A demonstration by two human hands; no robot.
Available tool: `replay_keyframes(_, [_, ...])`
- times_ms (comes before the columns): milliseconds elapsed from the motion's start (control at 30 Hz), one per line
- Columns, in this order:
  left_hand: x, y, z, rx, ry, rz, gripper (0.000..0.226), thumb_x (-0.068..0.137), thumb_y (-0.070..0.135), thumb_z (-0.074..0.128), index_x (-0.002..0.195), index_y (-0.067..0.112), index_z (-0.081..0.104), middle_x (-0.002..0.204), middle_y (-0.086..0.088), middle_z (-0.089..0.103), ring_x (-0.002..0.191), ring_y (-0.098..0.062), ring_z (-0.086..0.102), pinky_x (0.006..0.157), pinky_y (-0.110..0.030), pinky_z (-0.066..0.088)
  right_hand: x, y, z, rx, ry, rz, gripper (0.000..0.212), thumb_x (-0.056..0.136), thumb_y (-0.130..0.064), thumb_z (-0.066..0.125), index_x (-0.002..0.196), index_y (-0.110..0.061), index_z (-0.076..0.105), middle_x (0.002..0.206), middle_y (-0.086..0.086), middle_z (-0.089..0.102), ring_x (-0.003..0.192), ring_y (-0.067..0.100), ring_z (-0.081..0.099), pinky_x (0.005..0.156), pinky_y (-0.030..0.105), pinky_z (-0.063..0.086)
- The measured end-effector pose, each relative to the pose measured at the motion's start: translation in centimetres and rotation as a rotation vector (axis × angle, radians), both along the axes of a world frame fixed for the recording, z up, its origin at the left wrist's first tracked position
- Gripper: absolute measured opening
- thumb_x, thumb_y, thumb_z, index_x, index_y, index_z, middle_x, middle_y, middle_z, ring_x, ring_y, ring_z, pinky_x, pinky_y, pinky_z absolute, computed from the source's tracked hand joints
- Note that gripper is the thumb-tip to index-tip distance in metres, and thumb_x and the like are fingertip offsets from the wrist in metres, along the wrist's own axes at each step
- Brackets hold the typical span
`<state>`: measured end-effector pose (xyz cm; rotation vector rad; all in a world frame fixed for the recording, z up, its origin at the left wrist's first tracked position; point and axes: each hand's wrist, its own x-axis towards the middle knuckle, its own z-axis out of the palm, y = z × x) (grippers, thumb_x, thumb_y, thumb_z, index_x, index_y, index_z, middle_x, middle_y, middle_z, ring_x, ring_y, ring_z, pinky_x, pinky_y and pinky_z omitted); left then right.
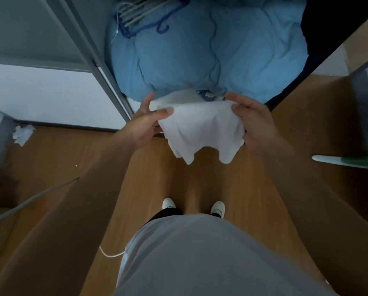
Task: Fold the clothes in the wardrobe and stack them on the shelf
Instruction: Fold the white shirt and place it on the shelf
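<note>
floor (pixel 157 189): wood | wall (pixel 50 92): white | door frame (pixel 114 90): grey | light: dim (bluish)

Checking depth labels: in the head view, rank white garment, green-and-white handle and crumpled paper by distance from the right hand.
1. white garment, gripped by the right hand itself.
2. green-and-white handle, low at the right edge.
3. crumpled paper, on the floor far left.

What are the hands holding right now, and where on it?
Both hold the white garment by its upper edge: the left hand grips the left end, the right hand the right end. The rest hangs free.
</note>
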<state>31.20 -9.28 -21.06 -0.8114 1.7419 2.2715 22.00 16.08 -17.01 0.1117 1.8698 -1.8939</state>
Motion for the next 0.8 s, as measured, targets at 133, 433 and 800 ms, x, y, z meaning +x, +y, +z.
replay_keyframes(133, [-1.0,-1.1,1.3,-0.468,0.026,-0.301,0.091,0.086,0.016,0.077,0.153,0.040,0.021,0.151,0.008,0.038,0.123,-0.010,0.051,0.104,-0.026,0.039,-1.2,-1.9,1.2,0.152,0.069,0.274,0.058,0.092,0.002,0.062,0.144,-0.019,0.048,0.142,0.001,0.054,0.129,0.018,0.053,0.112,0.037,0.042])
replay_keyframes(433, [-4.1,-6.8,5.9,-1.091,0.150,-0.248,0.056,0.086,0.011,0.068,0.138,0.022,0.052,0.135,-0.004,0.059,0.120,-0.023,0.054,0.103,-0.031,0.042,-4.1,-9.1,3.7,1.169,0.763,0.424,0.033,0.090,-0.013,0.059,0.122,-0.021,0.064,0.116,0.007,0.066,0.108,0.028,0.060,0.078,0.031,0.041])
replay_keyframes(800, [-11.4,-13.3,15.9,-0.388,0.471,0.193,0.030,0.093,-0.008,0.054,0.100,0.021,0.059,0.098,-0.001,0.057,0.095,-0.022,0.058,0.076,-0.039,0.063,-10.9,-15.4,13.6,0.056,0.438,0.044,0.018,0.091,-0.003,0.065,0.092,-0.021,0.061,0.086,0.005,0.069,0.070,0.018,0.073,0.065,0.031,0.062])
